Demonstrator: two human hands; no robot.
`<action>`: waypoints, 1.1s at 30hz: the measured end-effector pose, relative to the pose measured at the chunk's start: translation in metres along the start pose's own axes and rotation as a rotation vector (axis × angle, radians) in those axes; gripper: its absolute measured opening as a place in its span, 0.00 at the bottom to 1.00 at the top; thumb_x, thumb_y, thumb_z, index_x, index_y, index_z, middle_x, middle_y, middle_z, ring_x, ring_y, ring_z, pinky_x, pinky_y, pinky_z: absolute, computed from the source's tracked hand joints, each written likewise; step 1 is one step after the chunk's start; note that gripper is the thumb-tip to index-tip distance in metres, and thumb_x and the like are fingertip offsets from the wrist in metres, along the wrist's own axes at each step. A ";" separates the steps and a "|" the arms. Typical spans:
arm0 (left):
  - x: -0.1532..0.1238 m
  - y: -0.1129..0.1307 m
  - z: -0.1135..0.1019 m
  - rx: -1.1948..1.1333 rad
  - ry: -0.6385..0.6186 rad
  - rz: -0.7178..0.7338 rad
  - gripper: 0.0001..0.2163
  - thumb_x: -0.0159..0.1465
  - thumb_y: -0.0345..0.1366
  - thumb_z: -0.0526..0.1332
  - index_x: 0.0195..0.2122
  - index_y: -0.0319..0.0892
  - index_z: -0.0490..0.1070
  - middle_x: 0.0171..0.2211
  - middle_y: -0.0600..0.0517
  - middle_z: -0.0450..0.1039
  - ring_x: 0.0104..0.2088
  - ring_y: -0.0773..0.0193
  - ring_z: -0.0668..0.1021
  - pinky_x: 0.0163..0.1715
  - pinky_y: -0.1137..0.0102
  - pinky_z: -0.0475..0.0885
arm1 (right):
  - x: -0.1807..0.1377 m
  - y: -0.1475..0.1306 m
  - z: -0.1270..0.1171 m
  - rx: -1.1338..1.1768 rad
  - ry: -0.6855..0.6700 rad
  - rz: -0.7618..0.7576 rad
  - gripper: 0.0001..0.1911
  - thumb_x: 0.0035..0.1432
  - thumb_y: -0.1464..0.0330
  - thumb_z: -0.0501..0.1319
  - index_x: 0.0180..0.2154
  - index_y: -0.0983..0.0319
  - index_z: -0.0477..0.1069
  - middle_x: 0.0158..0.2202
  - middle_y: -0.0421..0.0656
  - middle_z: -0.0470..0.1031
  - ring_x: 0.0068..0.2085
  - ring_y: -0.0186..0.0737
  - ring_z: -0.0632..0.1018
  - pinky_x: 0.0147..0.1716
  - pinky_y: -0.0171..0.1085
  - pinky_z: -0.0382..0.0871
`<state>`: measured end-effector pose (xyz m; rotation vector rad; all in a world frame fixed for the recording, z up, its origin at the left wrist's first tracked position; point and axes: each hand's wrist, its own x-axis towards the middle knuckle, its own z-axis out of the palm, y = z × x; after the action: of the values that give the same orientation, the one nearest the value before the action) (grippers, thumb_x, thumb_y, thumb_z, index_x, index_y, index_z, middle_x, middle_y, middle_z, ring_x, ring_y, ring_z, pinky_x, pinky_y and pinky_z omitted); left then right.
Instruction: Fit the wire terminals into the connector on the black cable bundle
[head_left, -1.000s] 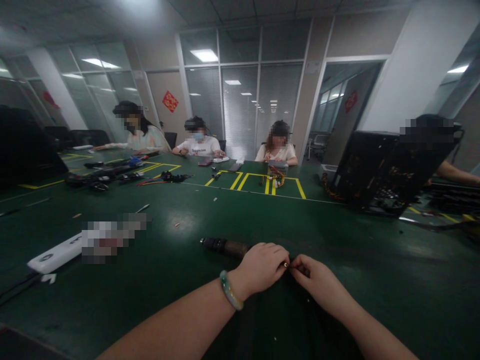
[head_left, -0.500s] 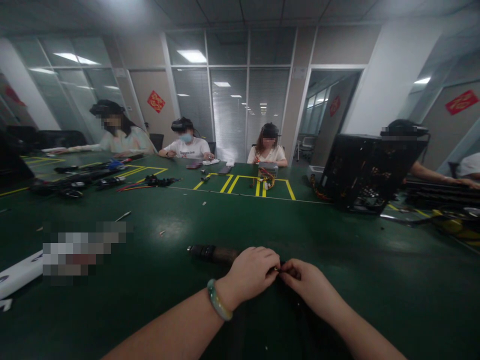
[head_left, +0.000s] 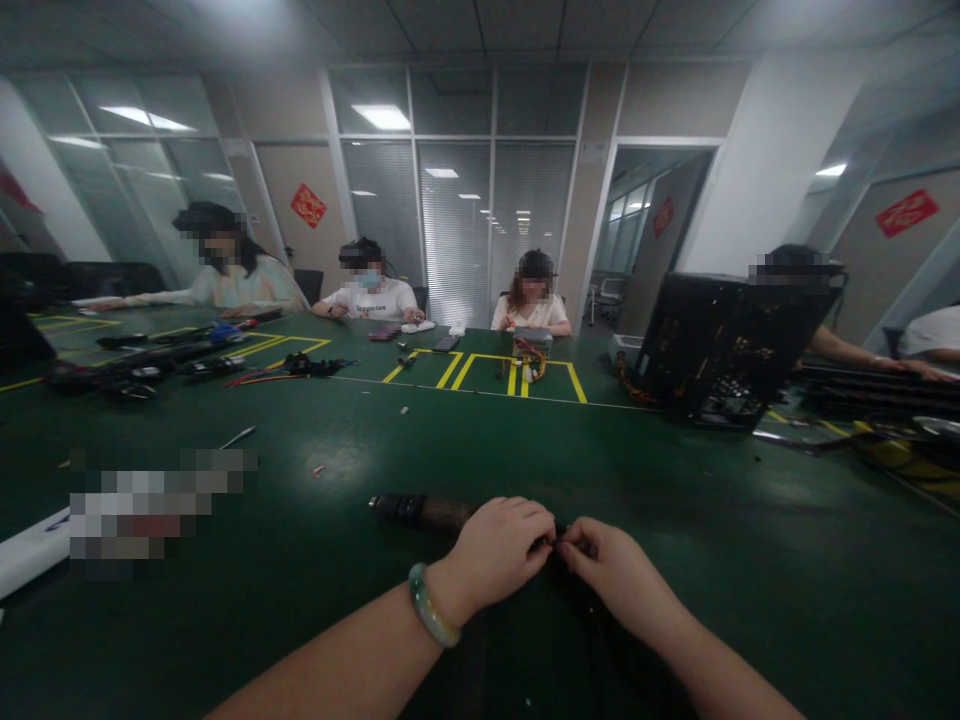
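Observation:
On the green tabletop in front of me lies a dark rod-shaped tool (head_left: 431, 512), with a brown barrel, black collar and small metal tip pointing left; it looks like an electric screwdriver. My left hand (head_left: 504, 545), with a green bangle (head_left: 433, 607) at the wrist, covers its right part. Its fingers are curled closed. Close against them, my right hand (head_left: 611, 565) is pinched, thumb against fingers. Something small and dark with a golden glint sits where the fingertips meet; its kind is hidden. A dark cable-like strip runs below the right hand, too dim to make out.
A white, partly blurred object (head_left: 34, 555) lies at left on the green table (head_left: 337, 580). Black computer case (head_left: 739, 350) stands at right; a power supply (head_left: 532, 341) with wires sits at the far side. Cables (head_left: 307, 364) lie far left. Several people sit around the table.
The view shifts slightly, moving the scene a little left and down. Both hands stay together over the tool, fingertips still meeting; the golden glint between them shows less.

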<state>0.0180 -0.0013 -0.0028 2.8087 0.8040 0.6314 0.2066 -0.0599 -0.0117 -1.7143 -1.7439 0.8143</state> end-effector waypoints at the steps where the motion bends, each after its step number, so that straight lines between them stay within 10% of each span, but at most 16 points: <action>1: 0.000 0.000 -0.001 -0.005 -0.002 -0.004 0.02 0.63 0.33 0.62 0.37 0.44 0.70 0.40 0.53 0.74 0.43 0.60 0.75 0.46 0.65 0.67 | 0.000 0.000 0.000 0.000 -0.001 -0.006 0.07 0.60 0.65 0.58 0.33 0.60 0.73 0.30 0.38 0.77 0.31 0.37 0.76 0.27 0.31 0.61; 33: -0.001 0.002 -0.004 -0.005 -0.039 0.002 0.06 0.61 0.31 0.62 0.40 0.45 0.68 0.45 0.55 0.73 0.46 0.61 0.75 0.49 0.64 0.67 | 0.000 0.000 -0.001 -0.062 0.011 -0.048 0.07 0.59 0.67 0.58 0.30 0.61 0.70 0.28 0.38 0.76 0.30 0.37 0.75 0.29 0.31 0.60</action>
<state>0.0163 -0.0033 0.0013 2.8087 0.7919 0.5768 0.2069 -0.0597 -0.0108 -1.7066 -1.8127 0.7355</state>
